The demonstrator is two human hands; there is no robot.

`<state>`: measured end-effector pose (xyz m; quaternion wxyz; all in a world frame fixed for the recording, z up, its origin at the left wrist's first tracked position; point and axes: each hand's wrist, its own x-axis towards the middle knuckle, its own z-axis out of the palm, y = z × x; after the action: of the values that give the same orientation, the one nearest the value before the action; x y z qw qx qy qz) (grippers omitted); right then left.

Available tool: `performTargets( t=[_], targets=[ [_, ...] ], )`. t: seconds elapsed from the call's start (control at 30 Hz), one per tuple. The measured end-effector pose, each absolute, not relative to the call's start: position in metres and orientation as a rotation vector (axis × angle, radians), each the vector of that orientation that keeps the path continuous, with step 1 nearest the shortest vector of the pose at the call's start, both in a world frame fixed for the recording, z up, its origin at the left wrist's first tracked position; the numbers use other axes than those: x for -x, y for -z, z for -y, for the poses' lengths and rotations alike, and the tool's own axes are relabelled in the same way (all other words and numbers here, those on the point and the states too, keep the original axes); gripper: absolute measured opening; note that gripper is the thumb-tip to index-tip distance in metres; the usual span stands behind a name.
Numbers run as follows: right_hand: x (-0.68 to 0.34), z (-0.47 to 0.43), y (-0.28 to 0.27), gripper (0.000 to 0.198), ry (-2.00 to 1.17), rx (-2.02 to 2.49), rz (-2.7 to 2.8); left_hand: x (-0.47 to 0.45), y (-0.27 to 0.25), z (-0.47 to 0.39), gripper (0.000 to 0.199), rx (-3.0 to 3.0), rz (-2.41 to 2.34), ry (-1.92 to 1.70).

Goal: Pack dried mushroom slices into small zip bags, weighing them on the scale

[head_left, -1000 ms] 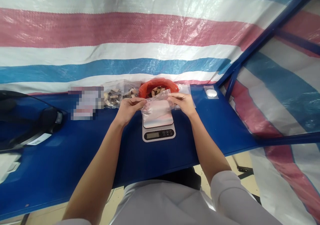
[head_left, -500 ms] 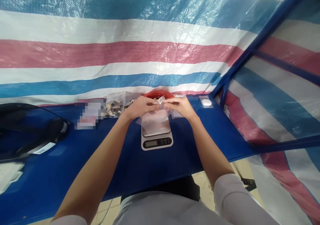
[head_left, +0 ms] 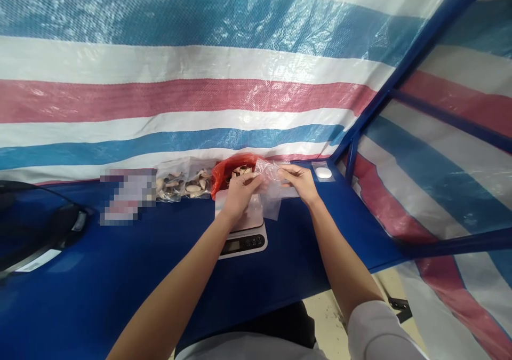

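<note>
Between my hands hangs a clear plastic bag, tilted, over the right side of the digital scale. My left hand pinches the bag's left edge near its top. On the other edge, my right hand has its thumb and fingers closed. The scale's flat pan is partly covered by my left hand and the bag. Just behind stands a red plastic bag, open at the top, with brown and cream pieces that look like dried mushroom slices.
Two filled clear bags, one on the left and one beside it, lean at the back. A small packet with a white oval item lies at right. A black strapped object is far left. Striped sheeting walls the table.
My hands and the clear bag have moved right, off the middle of the scale. The red bag and its contents are now more visible. The view has shifted slightly.
</note>
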<state>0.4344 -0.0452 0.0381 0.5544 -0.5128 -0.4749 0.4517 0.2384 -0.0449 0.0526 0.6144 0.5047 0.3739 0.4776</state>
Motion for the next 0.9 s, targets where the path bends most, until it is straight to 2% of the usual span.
performTargets(
  t=[0.1, 0.3, 0.43, 0.67, 0.9],
  targets=[
    [-0.45, 0.039, -0.039, 0.046, -1.066, 1.229, 1.069, -0.246, -0.048, 0.042, 0.028, -1.297, -0.919, -1.089],
    [-0.49, 0.019, -0.043, 0.049, -1.153, 1.277, 1.08, -0.247, -0.037, 0.037, 0.016, -1.929, -1.11, -1.129],
    [-0.508, 0.001, -0.04, 0.049, -1.176, 1.321, 1.099, -0.255, -0.028, 0.042, 0.021, -2.361, -1.078, -1.123],
    [-0.519, -0.023, -0.024, 0.041, -1.173, 1.396, 1.13, -0.277, -0.021, 0.048, 0.018, -2.855, -0.892, -0.766],
    [-0.518, -0.032, -0.018, 0.037, -1.14, 1.41, 1.147, -0.286, -0.016, 0.046, 0.018, -2.952, -0.883, -0.554]
  ],
)
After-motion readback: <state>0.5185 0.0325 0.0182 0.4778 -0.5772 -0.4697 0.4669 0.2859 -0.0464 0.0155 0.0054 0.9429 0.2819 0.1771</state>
